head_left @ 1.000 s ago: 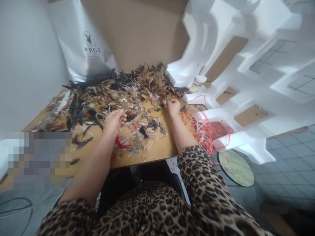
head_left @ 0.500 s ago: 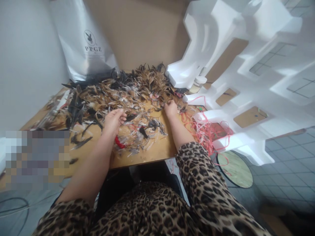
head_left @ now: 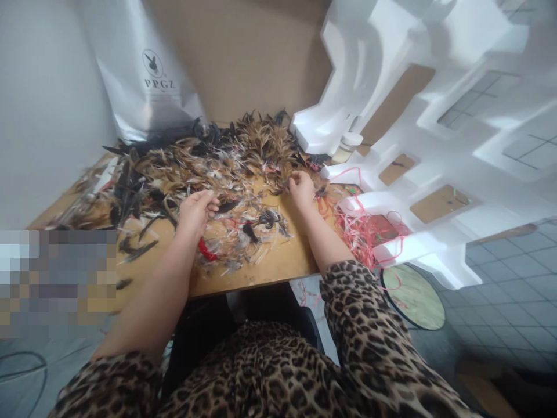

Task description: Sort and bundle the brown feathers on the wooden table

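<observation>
Brown and black feathers (head_left: 174, 168) lie in a thick layer across the back of the wooden table (head_left: 243, 283). My left hand (head_left: 195, 210) hovers over their near edge, fingers pinched together; anything between them is too small to make out. Beside the right end of the layer, my right hand (head_left: 302, 188) is closed in a pinch, its fingertips close to a fluffy brown feather clump (head_left: 267, 139). What it grips is hidden. Between my arms are loose feather scraps (head_left: 237, 249), a small black tuft (head_left: 250, 232) and a red piece (head_left: 206, 249).
Tangled pink-red ribbon strips (head_left: 359, 232) lie on the right, against a large white foam packing piece (head_left: 391, 186). Behind stand a lidded jar (head_left: 347, 146) and a silver bag (head_left: 148, 110). A round stool seat (head_left: 413, 296) is at the lower right.
My right hand has shifted slightly up and to the right, its forearm and elbow moving outward. My left hand keeps nearly the same place over the feathers. The whole view has drifted slightly.
</observation>
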Demonstrator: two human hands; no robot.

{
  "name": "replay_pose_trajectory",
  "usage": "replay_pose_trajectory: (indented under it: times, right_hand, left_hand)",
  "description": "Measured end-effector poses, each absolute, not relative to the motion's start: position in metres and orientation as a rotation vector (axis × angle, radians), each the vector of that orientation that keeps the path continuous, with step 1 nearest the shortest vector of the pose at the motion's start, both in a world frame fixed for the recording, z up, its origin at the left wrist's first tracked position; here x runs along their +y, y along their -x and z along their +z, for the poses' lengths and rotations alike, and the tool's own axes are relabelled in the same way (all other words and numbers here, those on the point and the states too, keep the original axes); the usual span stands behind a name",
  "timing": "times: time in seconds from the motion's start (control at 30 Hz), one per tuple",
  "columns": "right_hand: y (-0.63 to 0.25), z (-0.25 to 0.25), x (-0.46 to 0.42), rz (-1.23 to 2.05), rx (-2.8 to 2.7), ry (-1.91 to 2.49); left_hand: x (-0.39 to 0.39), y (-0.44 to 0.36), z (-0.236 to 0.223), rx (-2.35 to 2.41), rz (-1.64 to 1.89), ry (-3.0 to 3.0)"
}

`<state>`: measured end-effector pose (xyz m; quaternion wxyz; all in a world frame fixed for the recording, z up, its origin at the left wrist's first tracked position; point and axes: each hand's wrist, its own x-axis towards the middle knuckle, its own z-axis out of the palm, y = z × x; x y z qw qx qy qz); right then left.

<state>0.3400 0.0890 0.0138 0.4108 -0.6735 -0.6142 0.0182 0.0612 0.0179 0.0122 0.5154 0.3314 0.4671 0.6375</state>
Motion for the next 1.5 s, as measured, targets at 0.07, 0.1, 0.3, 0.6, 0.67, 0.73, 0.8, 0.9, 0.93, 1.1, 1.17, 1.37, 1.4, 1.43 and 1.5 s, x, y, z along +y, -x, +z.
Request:
replay_pose_trajectory:
  times: [0.07,0.1,0.3,0.6,0.67,0.73,0.8,0.9,0.93,1.1,1.17,1.37,1.4,1.43,1.5]
  right_hand:
    - [-0.336,0.013,0.087,-0.022,-1.716,1.624]
    - [-0.335,0.012,0.087,-0.025,-1.789,1.626]
    - [-0.331,0.001,0.102,0.137,-1.818,1.891]
    - [-0.322,0.027,0.094,0.038,-1.995,1.748]
    - [-0.319,0.031,0.090,0.006,-2.154,1.795]
    - [-0.317,0.029,0.087,-0.059,-2.282,1.815]
    - [-0.313,0.022,0.088,-0.126,-2.326,1.826]
    - [-0.305,0.013,0.096,-0.064,-2.187,1.865]
    - [-0.302,0.012,0.099,-0.001,-2.133,1.865]
    - [-0.280,0.032,0.105,0.855,-1.708,1.424]
    - [-0.269,0.045,0.097,1.270,-1.492,1.201]
    - [-0.243,0.058,0.072,1.779,-1.337,0.818]
    - [-0.241,0.056,0.070,1.788,-1.318,0.799]
    - [-0.239,0.054,0.069,1.789,-1.295,0.785]
    - [-0.235,0.047,0.069,1.774,-1.254,0.774]
  left_hand:
    - [0.018,-0.061,0.013,1.137,1.544,-0.794]
    - [0.018,-0.061,0.013,1.142,1.551,-0.794]
    - [0.020,-0.058,0.011,1.119,1.603,-0.804]
    - [0.021,-0.057,0.011,1.104,1.637,-0.832]
    - [0.020,-0.057,0.012,1.105,1.634,-0.844]
    - [0.020,-0.058,0.012,1.102,1.629,-0.867]
    - [0.019,-0.057,0.012,1.093,1.624,-0.895]
    - [0.019,-0.058,0.011,1.080,1.622,-0.916]
    - [0.019,-0.058,0.011,1.077,1.623,-0.917]
    - [0.018,-0.061,0.011,1.058,1.592,-0.929]
    - [0.017,-0.061,0.012,1.033,1.554,-0.944]
    - [0.013,-0.061,0.013,0.934,1.381,-0.940]
    - [0.013,-0.061,0.014,0.915,1.347,-0.945]
    - [0.012,-0.062,0.014,0.898,1.314,-0.951]
    - [0.010,-0.063,0.015,0.874,1.259,-0.954]
